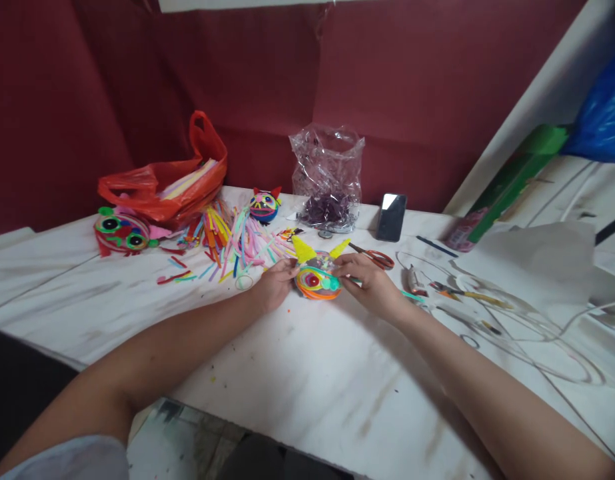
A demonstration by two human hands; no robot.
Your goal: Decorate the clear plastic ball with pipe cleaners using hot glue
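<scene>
A round craft animal head (317, 293) with yellow pointed ears, a red-centred eye and orange, yellow and teal strands rests on the table in front of me. My left hand (278, 283) is closed on its left side, thumb and fingers at the rim below one ear. On the other side, my right hand (370, 283) pinches a teal pipe cleaner (412, 295) against the front of the head. One end of that strand sticks out beyond my right wrist; my fingers hide its middle. Red-handled scissors (380, 257) lie just behind my right hand.
Loose pipe cleaners (237, 243), a red plastic bag (162, 187) and two finished heads, one pink (121, 233) and one blue (264, 205), are at the left. Behind stand a clear bag (330, 180) and a phone (391, 217). Pliers (472, 295), a tube (416, 280) and wire lie right.
</scene>
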